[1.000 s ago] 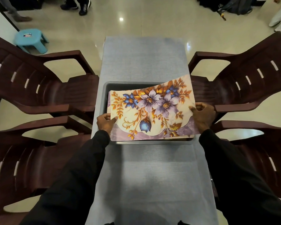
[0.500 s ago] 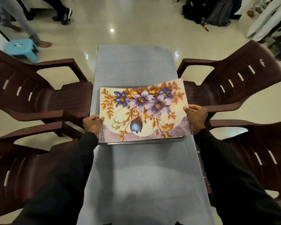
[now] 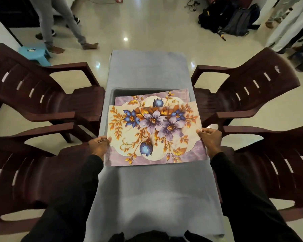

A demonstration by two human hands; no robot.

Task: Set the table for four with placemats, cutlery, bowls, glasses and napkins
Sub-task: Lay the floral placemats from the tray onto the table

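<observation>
I hold a floral placemat (image 3: pixel 156 135) by its two short edges, above the middle of the grey-clothed table (image 3: pixel 154 198). My left hand (image 3: pixel 99 145) grips its left edge and my right hand (image 3: pixel 210 139) grips its right edge. Behind and under it, a second placemat (image 3: pixel 154 98) of the same pattern lies in a grey tray (image 3: pixel 115 92). What else the tray holds is hidden by the placemats.
Four dark brown plastic chairs flank the table: two on the left (image 3: pixel 47 100) (image 3: pixel 33 180) and two on the right (image 3: pixel 248 95) (image 3: pixel 273 168). A blue stool (image 3: pixel 34 53), a person's legs (image 3: pixel 59 28) and backpacks (image 3: pixel 229 20) are on the floor beyond.
I have lifted the top placemat off the tray and drawn it toward me, uncovering a second placemat in the tray. The view has tilted up a little.
</observation>
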